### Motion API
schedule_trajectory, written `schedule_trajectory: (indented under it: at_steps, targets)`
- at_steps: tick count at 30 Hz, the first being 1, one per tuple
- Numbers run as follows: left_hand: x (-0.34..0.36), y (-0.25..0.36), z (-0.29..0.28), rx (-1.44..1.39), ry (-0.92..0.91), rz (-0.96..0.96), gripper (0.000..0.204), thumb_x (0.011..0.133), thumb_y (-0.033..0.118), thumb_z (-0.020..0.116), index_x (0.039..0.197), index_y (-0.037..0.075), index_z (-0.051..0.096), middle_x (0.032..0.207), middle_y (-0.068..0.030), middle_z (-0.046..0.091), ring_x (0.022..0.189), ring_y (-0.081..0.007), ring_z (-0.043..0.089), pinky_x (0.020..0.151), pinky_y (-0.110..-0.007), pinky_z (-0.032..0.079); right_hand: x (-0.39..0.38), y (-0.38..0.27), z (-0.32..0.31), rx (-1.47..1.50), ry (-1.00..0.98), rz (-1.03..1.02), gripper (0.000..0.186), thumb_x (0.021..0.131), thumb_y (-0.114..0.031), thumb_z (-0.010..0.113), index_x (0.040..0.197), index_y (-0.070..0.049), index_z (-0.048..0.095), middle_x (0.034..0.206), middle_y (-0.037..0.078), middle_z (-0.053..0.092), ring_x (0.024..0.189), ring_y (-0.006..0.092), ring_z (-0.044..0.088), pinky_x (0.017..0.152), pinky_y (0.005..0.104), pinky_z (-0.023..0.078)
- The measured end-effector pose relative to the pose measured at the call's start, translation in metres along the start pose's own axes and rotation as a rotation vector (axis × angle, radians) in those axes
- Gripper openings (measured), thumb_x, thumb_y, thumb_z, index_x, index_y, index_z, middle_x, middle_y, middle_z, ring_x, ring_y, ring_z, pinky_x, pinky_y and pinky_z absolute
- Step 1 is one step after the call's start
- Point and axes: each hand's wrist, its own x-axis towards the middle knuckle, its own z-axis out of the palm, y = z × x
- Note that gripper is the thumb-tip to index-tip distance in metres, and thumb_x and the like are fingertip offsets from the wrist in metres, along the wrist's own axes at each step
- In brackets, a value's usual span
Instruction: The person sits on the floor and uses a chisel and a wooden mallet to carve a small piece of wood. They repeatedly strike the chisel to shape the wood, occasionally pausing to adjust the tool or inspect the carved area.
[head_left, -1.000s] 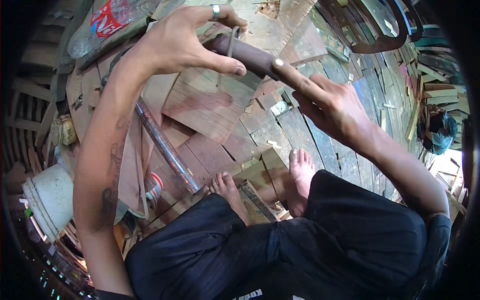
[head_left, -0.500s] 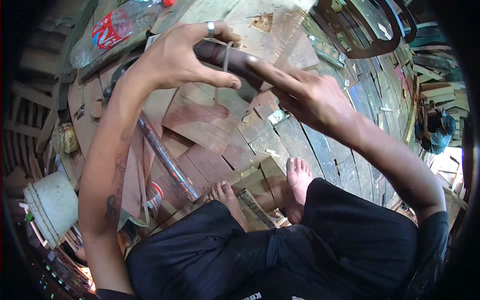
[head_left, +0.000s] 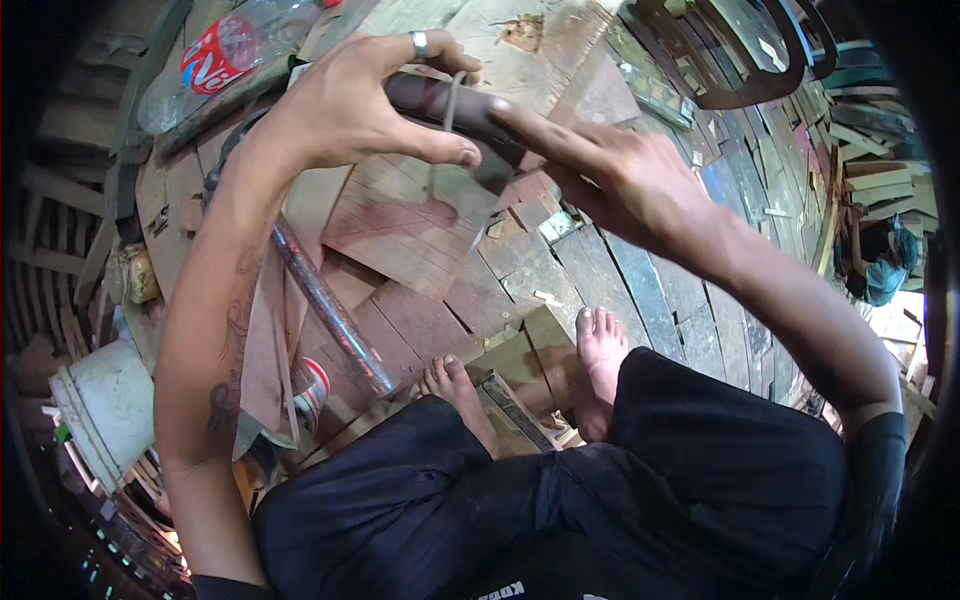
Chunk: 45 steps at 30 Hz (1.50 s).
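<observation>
My left hand point(head_left: 350, 105), with a metal ring on one finger, spans a dark, bar-shaped tool point(head_left: 425, 97); thumb and fingers lie on opposite sides. At the tool's other end my right hand point(head_left: 620, 180) is closed round it, index finger stretched along the top. A thin, pale, curved strip point(head_left: 453, 103) stands up from the tool between my left thumb and fingers. Motion blurs the tool's lower part, and my hands hide its ends. Below it lies a reddish-brown wooden board point(head_left: 395, 235). A long, paint-specked metal bar point(head_left: 330, 310) slants down from behind my left wrist.
A clear plastic bottle point(head_left: 225, 60) with a red label lies at upper left. White bucket point(head_left: 105, 410) and jar point(head_left: 138, 275) stand left. Curved dark wooden frame point(head_left: 735, 90) is upper right. Another person point(head_left: 885, 260) is far right. My bare feet point(head_left: 600, 365) rest among wood scraps.
Both hands and the tool keep nearly the same place, with only a slight shift. The view has tilted a little.
</observation>
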Motion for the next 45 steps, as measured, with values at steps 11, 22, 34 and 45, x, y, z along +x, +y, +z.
schedule_trajectory:
  at_steps: [11,22,34,45]
  targets:
    - [0.000,0.007,-0.010,-0.267,-0.076,-0.097,0.063,0.069,0.035,0.096,0.116,0.002,0.070,0.114,-0.0118,0.073,0.108,-0.0239,0.069,0.099,-0.036,0.052,0.015,0.003,-0.002,-0.015,0.042,-0.038,0.071,0.095,-0.017,0.067,0.159,-0.031,0.040,0.086,0.013,0.070,0.067,0.0327,0.069,0.055,0.0454,0.054]
    - [0.003,0.005,-0.015,0.095,-0.038,-0.039,0.079,0.067,0.056,0.091,0.120,0.002,0.069,0.110,-0.0158,0.073,0.105,-0.0268,0.069,0.093,-0.037,0.055,0.014,-0.010,0.002,-0.019,0.020,0.018,0.071,0.095,-0.013,0.066,0.159,-0.032,0.042,0.084,0.014,0.069,0.068,0.0325,0.070,0.059,0.0464,0.055]
    - [-0.001,-0.001,-0.008,0.106,-0.006,-0.031,0.081,0.068,0.060,0.089,0.120,0.001,0.070,0.113,-0.0192,0.072,0.110,-0.0313,0.068,0.096,-0.040,0.055,-0.029,-0.003,0.011,0.132,0.091,0.044,0.065,0.100,-0.017,0.063,0.159,-0.027,0.040,0.103,0.019,0.074,0.079,0.0389,0.073,0.066,0.0506,0.058]
    - [0.001,0.003,-0.011,0.072,-0.010,0.007,0.080,0.069,0.059,0.088,0.120,0.000,0.069,0.116,-0.0209,0.071,0.111,-0.0330,0.067,0.097,-0.041,0.054,-0.022,-0.006,0.008,0.064,0.049,0.049,0.067,0.099,-0.017,0.065,0.160,-0.028,0.040,0.081,0.017,0.068,0.066,0.0371,0.069,0.061,0.0494,0.054]
